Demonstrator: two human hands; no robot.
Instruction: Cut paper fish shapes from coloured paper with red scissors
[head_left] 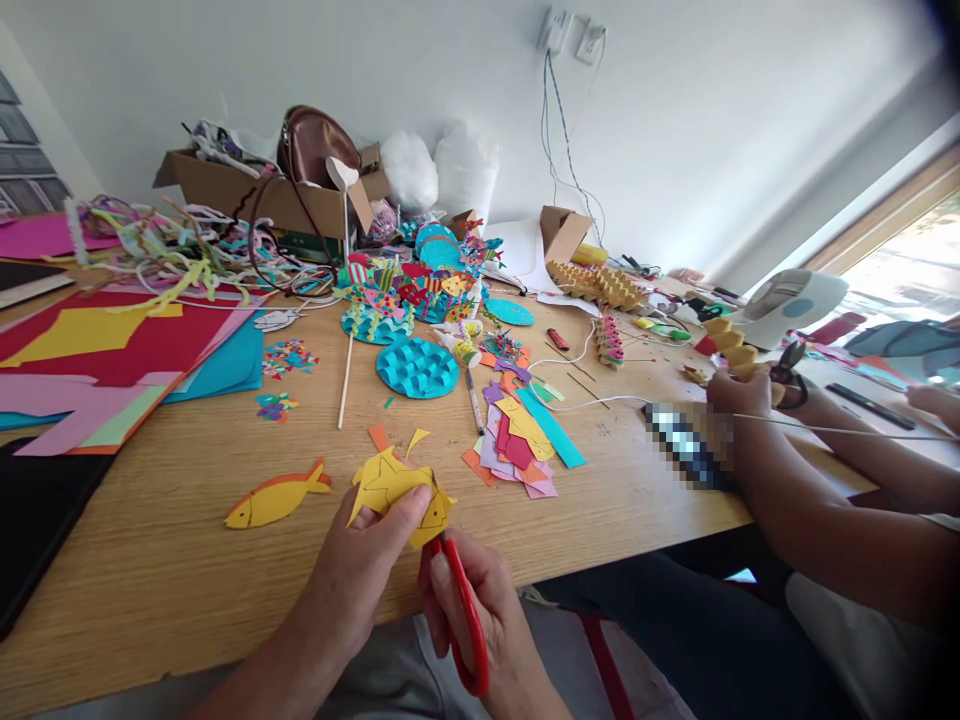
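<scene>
My left hand point(358, 565) pinches a yellow paper piece point(390, 485) just above the near edge of the wooden table point(187, 560). My right hand point(487, 610) grips red-handled scissors point(461, 610), whose blades meet the paper's lower right corner. A finished yellow paper fish point(276, 497) lies flat on the table to the left of my hands. Small yellow and orange offcuts point(397, 438) lie just beyond the paper.
Coloured paper scraps point(517, 440), blue scalloped discs point(417, 366), a wooden stick point(345, 378) and large paper sheets point(97, 350) cover the table. Cardboard boxes point(300, 200) stand at the back. At right, another person's hands point(739, 395) hold a yellow folded piece beside a glue gun point(787, 305).
</scene>
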